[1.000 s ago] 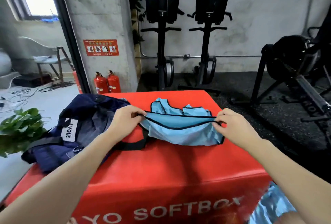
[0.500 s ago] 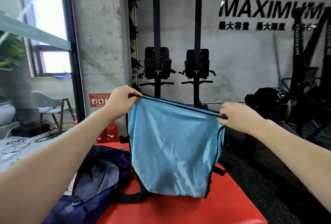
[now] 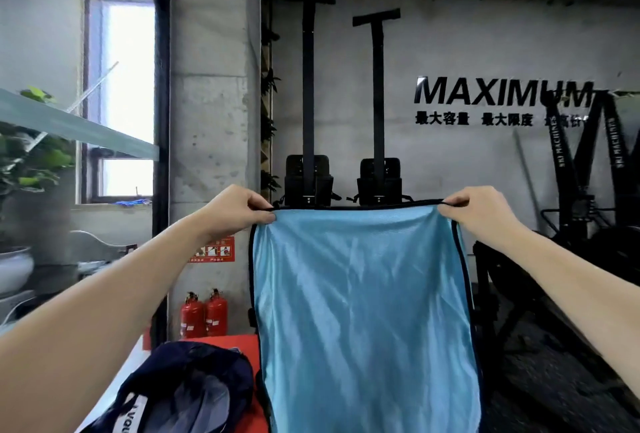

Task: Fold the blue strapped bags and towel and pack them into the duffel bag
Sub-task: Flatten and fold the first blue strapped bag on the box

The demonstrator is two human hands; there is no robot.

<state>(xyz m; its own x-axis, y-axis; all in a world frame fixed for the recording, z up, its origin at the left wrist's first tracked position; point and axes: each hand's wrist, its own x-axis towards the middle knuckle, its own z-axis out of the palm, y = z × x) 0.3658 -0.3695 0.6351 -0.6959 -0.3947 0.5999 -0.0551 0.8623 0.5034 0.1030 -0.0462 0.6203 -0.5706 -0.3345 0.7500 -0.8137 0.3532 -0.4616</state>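
A light blue bag (image 3: 363, 311) with black edging hangs flat in the air in front of me, its lower end running out of the frame. My left hand (image 3: 235, 212) pinches its top left corner. My right hand (image 3: 474, 212) pinches the top right corner, so the top hem is stretched level between them. The navy duffel bag (image 3: 183, 394) lies open at the lower left on the red soft box (image 3: 235, 341). No towel is in view.
Two red fire extinguishers (image 3: 204, 315) stand by a concrete pillar (image 3: 214, 121). Black gym machines (image 3: 343, 176) line the back wall, and more equipment (image 3: 588, 224) stands at the right. A potted plant (image 3: 24, 162) is at the left.
Both hands lifted the blue bag from the red box up to chest height and spread it flat. My view tilted upward, so the box has mostly dropped out of sight.
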